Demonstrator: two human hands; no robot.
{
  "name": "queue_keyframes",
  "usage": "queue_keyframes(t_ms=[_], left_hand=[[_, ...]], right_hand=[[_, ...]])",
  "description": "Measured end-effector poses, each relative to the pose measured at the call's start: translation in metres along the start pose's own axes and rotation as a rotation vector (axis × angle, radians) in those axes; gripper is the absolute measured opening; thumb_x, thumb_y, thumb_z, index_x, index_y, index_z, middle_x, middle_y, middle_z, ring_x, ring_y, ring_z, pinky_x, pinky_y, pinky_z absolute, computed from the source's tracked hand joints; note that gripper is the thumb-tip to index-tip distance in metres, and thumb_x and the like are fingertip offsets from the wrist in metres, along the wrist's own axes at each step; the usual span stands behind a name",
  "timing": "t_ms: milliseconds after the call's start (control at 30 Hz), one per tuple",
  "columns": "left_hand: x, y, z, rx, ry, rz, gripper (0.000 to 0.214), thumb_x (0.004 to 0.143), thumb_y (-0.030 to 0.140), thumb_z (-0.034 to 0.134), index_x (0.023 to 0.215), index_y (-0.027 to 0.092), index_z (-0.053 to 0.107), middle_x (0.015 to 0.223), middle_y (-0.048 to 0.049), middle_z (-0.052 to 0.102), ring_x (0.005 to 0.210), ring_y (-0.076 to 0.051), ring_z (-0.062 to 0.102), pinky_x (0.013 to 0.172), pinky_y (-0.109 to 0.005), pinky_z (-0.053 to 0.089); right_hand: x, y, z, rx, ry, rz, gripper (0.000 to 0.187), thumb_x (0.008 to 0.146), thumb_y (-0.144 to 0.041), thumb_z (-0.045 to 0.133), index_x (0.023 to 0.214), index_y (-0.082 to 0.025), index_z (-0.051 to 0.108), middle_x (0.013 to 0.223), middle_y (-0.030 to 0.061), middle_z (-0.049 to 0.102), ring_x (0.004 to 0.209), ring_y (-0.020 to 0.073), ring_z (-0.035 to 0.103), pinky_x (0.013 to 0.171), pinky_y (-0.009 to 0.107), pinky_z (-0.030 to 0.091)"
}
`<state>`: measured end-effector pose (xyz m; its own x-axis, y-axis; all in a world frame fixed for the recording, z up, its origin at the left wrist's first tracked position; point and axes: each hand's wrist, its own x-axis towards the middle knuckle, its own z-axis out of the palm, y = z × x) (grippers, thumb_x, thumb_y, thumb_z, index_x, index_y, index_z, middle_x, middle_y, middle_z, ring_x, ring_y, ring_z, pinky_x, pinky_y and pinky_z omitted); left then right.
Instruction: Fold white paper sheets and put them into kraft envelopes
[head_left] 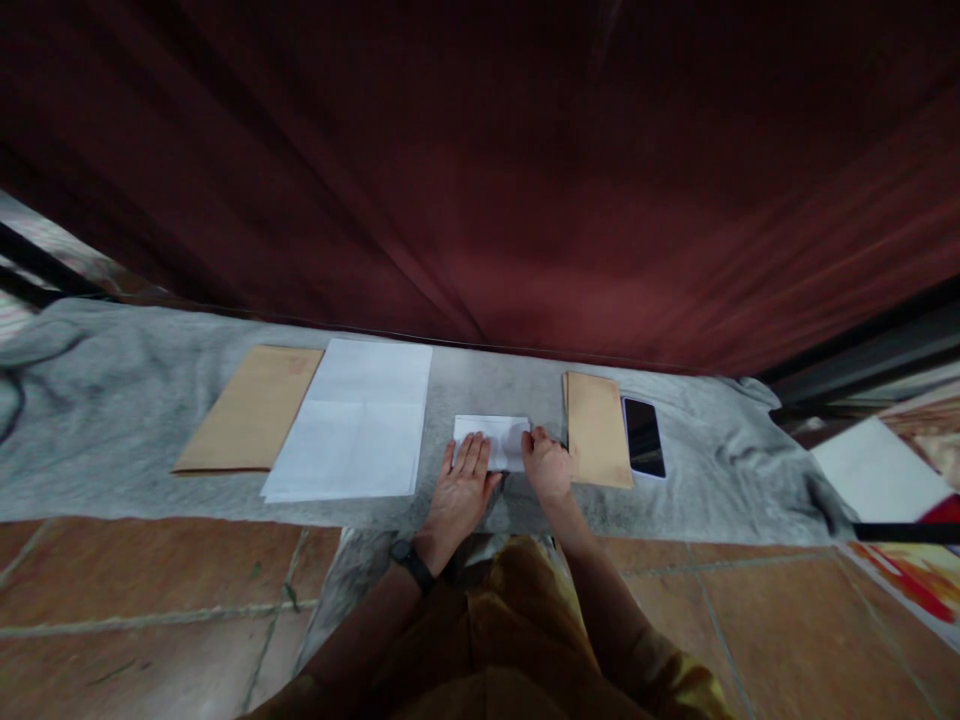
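Note:
A small folded white paper (496,435) lies on a grey cloth (112,400) spread over the floor. My left hand (459,490) rests flat on the paper's near left edge, fingers stretched out together; a dark watch is on that wrist. My right hand (546,462) presses on the paper's right edge with fingers curled down onto it. A stack of unfolded white sheets (356,420) lies to the left of my hands. A brown envelope (596,428) lies just right of my right hand.
Another brown envelope (251,408) lies at the far left, partly under the white sheets. A dark phone (644,437) sits beside the right envelope. A dark red curtain (480,160) hangs behind. Tiled floor (150,600) is in front; coloured papers (892,490) lie at right.

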<state>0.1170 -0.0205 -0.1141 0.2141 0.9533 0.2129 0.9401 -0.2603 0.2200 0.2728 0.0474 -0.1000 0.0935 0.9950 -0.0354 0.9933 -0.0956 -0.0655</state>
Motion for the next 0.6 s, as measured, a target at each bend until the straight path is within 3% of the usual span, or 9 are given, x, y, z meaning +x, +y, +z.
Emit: queue_keyframes(t_ms=[200,600], left_hand=[[0.0023,0.0011,0.0002,0.000,-0.008,-0.017,0.055,0.103,0.037,0.038,0.147,0.006,0.046,0.155,-0.0172,0.046,0.149,-0.029,0.037,0.125,-0.053,0.025],[0.0047,0.0019,0.0076,-0.009,0.015,-0.056,0.055,0.102,0.037,0.038,0.148,0.008,0.046,0.155,-0.0172,0.045,0.150,-0.028,0.034,0.125,-0.053,0.024]], right_hand=[[0.0050,-0.0014,-0.0026,0.010,-0.040,0.001,0.033,0.105,-0.039,0.042,0.111,-0.017,0.067,0.086,0.0120,0.078,0.081,0.0213,0.077,0.071,0.026,0.052],[0.0084,-0.0038,-0.0014,-0.012,-0.001,0.005,0.036,0.106,-0.041,0.040,0.106,-0.018,0.068,0.084,0.0119,0.078,0.079,0.0225,0.076,0.069,0.027,0.051]])
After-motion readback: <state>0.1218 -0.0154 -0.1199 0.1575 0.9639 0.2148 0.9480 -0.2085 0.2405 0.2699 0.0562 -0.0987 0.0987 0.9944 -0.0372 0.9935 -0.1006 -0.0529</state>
